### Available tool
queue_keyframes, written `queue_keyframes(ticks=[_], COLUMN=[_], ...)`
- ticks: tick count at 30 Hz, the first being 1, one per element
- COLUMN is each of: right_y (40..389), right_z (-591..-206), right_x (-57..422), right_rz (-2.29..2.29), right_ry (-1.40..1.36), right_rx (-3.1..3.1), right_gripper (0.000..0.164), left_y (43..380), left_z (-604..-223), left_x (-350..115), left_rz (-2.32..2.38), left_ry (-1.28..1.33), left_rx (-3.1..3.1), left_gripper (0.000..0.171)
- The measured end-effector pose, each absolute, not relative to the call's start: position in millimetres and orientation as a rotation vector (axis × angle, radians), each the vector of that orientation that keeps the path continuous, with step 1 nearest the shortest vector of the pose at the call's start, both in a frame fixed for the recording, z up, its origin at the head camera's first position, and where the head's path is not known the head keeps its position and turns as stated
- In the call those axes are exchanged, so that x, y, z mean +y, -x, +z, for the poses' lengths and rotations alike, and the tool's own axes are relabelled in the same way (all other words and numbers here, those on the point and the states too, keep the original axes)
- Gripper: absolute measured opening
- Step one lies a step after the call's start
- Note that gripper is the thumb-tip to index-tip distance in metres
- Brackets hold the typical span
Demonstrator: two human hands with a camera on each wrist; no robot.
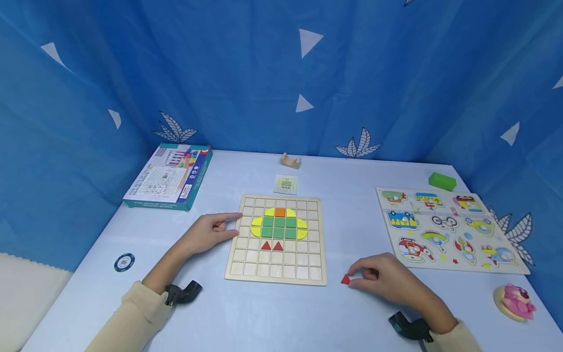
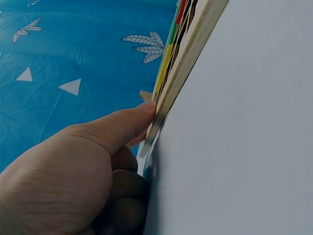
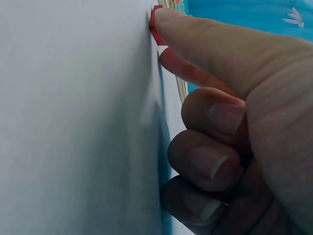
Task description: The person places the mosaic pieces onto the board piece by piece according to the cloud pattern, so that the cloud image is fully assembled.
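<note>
A wooden grid board [image 1: 276, 272] lies flat on the table, with green squares [image 1: 279, 222], an orange square [image 1: 280, 212], yellow rounded pieces [image 1: 256, 227] and two red triangles [image 1: 277, 246] on it. My left hand [image 1: 205, 233] rests its extended index finger and thumb against the board's left edge. In the left wrist view, the thumb [image 2: 128, 122] touches the board's side [image 2: 178, 71]. Right of the board, my right hand [image 1: 387, 278] pinches a loose red triangle [image 1: 345, 279] at table level between thumb and index finger. The right wrist view shows the thumb tip covering part of it.
Behind the board lie a pattern card [image 1: 286, 184] and a wooden holder [image 1: 291, 161]. A game box [image 1: 169, 177] and a round chip [image 1: 124, 262] are at left. At right are a vehicle puzzle board [image 1: 448, 227], a green block [image 1: 442, 181] and a pink figurine [image 1: 515, 302].
</note>
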State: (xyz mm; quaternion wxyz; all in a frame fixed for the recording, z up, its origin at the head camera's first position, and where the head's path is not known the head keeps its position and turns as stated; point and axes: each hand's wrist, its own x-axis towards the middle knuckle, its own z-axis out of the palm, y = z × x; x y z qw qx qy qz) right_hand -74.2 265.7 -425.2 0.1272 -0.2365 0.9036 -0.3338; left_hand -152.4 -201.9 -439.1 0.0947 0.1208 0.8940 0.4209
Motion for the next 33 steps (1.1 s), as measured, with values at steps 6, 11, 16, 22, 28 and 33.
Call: queue_keyframes(ticks=[6, 11, 16, 22, 28, 33], right_y=[74, 75, 73, 71, 71, 71], right_z=[-426, -425, -424, -427, -430, -429], right_x=[264, 263, 262, 258, 254, 253], right_rz=[-0.991, -1.005, -1.024, -1.031, -1.029, -1.065], right_ry=[0.702, 0.711, 0.722, 0.721, 0.748, 0.743], right_rx=[2.636, 2.633, 2.626, 2.633, 2.664, 2.674], right_gripper=[0.021, 0.019, 0.018, 0.016, 0.018, 0.019], left_y=[152, 151, 151, 151, 150, 151], left_z=[-438, -436, -436, -435, -435, -437], left_x=[-201, -202, -201, -201, -202, -200], left_rz=[1.247, 1.247, 1.256, 1.256, 1.252, 1.251], left_ry=[-0.352, -0.347, -0.355, -0.358, -0.350, -0.367], left_rx=[2.647, 2.645, 2.641, 2.641, 2.644, 2.645], left_gripper=[0.051, 0.051, 0.050, 0.050, 0.050, 0.050])
